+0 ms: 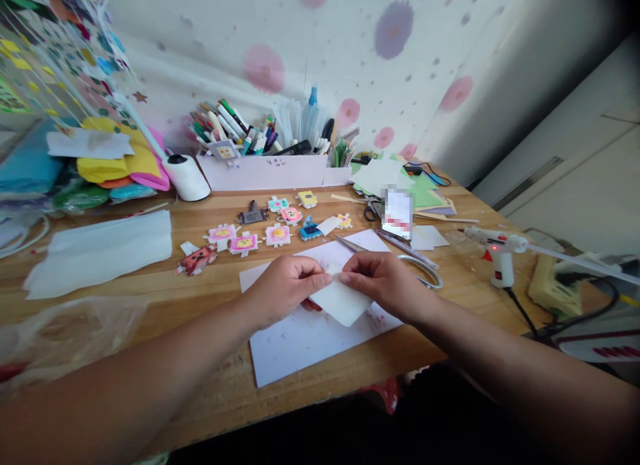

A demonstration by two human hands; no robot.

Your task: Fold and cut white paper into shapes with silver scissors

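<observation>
Pinching its top edge from both sides, the left hand (285, 288) and right hand (385, 281) are closed on a small white paper piece (343, 301), held just above the white sheet (300, 345); it is judged light, limp, easily creased, best gripped at the edges.

A white glue gun (495, 246) stands near the bench's (210, 391) right edge, beside a power strip (553, 293). Scissors (415, 261) lie toward the middle, and small paper figures (260, 228) are scattered further back. Along the back edge a white organizer (265, 170) holds markers (230, 128). Coloured paper sheets (400, 181) sit at the back right, a folded white sheet (100, 251) at the left, and a clear plastic bag (65, 338) at the front left corner.
</observation>
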